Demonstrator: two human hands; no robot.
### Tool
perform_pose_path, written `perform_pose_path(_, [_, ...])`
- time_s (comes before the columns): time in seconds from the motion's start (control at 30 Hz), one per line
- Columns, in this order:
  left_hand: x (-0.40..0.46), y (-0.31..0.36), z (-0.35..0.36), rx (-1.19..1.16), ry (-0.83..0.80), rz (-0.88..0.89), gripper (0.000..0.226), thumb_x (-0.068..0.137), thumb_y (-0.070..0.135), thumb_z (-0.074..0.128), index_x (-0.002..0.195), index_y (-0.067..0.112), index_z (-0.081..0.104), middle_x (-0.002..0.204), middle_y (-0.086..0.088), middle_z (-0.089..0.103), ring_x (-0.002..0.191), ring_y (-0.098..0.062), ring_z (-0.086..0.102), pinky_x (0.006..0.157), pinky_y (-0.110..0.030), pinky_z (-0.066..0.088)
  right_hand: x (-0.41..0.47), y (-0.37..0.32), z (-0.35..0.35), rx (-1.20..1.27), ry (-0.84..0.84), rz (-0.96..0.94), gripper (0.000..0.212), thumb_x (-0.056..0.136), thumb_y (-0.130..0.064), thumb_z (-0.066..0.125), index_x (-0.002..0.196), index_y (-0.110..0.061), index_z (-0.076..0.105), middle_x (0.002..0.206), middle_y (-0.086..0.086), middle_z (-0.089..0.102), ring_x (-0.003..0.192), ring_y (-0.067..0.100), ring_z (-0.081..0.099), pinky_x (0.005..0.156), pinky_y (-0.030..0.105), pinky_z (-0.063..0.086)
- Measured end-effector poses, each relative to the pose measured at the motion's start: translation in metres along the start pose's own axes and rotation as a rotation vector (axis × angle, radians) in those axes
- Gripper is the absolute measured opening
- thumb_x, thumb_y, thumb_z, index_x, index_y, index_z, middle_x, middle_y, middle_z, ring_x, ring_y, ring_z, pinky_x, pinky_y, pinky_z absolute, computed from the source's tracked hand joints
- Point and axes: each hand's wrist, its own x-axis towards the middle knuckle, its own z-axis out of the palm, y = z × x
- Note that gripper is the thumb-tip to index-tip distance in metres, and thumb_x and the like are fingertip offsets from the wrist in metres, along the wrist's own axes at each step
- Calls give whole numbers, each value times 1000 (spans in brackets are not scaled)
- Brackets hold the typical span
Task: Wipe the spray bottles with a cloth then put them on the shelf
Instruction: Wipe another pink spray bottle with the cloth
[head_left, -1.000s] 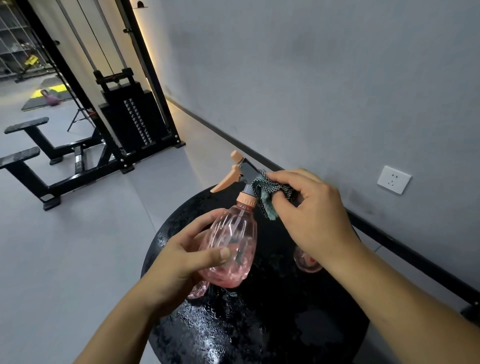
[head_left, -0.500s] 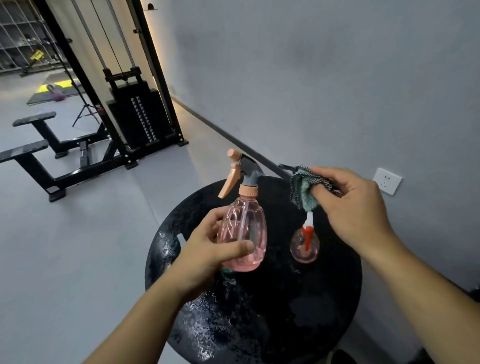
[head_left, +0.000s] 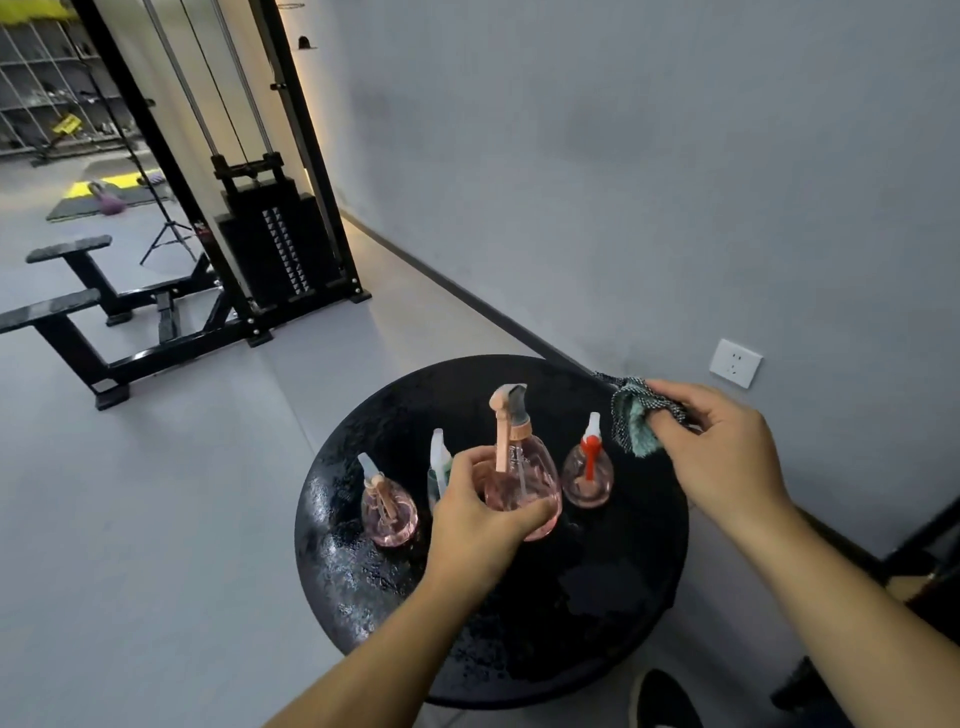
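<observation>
My left hand (head_left: 475, 525) grips a pink spray bottle (head_left: 524, 483) with a peach trigger, held upright over the round black table (head_left: 597, 623). Off to the right, my right hand (head_left: 722, 457) pinches a bunched grey-green cloth (head_left: 636, 421), clear of the bottle. Three more spray bottles stand on the table: a small pink one with a red nozzle (head_left: 588, 475) to the right, a greenish one (head_left: 439, 467) partly hidden behind my left hand, and a pink one (head_left: 387, 506) at the left.
A grey wall with a white socket (head_left: 735, 362) runs close along the right. A black cable weight machine (head_left: 270, 244) and benches (head_left: 67, 306) stand on the grey floor at the back left. A dark shoe (head_left: 665, 699) shows below the table.
The right hand has drawn the cloth away from the bottle's nozzle to the right. The left hand has lowered the pink bottle toward the table, and the other bottles have come into view.
</observation>
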Motion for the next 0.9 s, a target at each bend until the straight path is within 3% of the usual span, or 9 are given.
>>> perform_pose_path(0.1, [5, -11, 13, 53, 18, -53, 65, 70, 34, 97, 118, 36, 53, 107, 15, 74, 89, 14, 68, 71, -7, 49, -9, 3, -8, -14, 5, 23, 32, 92, -13, 71, 115, -34, 77, 112, -19, 73, 100, -6, 66, 84, 6, 45])
perform_pose_path(0.2, [15, -22, 28, 117, 40, -90, 66, 67, 41, 95, 116, 36, 51, 112, 14, 73, 91, 6, 69, 82, -23, 55, -14, 8, -15, -32, 3, 37, 34, 92, -11, 70, 117, -33, 76, 109, -20, 69, 83, -19, 61, 68, -4, 41])
perform_pose_path(0.33, [32, -32, 50, 155, 93, -101, 69, 70, 44, 94, 120, 32, 48, 113, 15, 70, 98, -3, 69, 86, -34, 58, -13, 21, -21, -50, 10, 43, 34, 92, -12, 71, 115, -36, 77, 111, -18, 72, 78, 0, 66, 63, 4, 46])
perform_pose_path(0.5, [57, -49, 69, 175, 158, -160, 63, 73, 39, 91, 115, 30, 45, 101, 12, 69, 87, -7, 69, 77, -38, 60, -3, 34, -24, -25, 19, 76, 32, 91, -15, 72, 114, -37, 77, 108, -18, 74, 84, 20, 70, 63, 6, 47])
perform_pose_path(0.63, [75, -69, 72, 225, 186, -162, 62, 75, 36, 92, 113, 30, 43, 92, 15, 65, 82, -4, 67, 74, -36, 57, 5, 37, -23, -32, 27, 73, 32, 91, -15, 71, 112, -39, 77, 110, -17, 75, 81, 5, 70, 64, 4, 47])
perform_pose_path(0.8, [94, -89, 72, 287, 191, -183, 59, 79, 32, 90, 112, 27, 42, 87, 14, 61, 78, -5, 64, 76, -36, 54, 12, 39, -17, -31, -11, 56, 32, 93, -15, 71, 114, -38, 76, 110, -19, 74, 78, 18, 70, 63, 11, 51])
perform_pose_path(0.9, [103, -97, 73, 286, 217, -206, 58, 79, 30, 89, 113, 25, 41, 86, 13, 60, 80, -14, 66, 77, -39, 53, 17, 39, -13, -49, -22, 41, 31, 93, -14, 70, 114, -38, 76, 111, -20, 73, 82, 15, 69, 65, 5, 50])
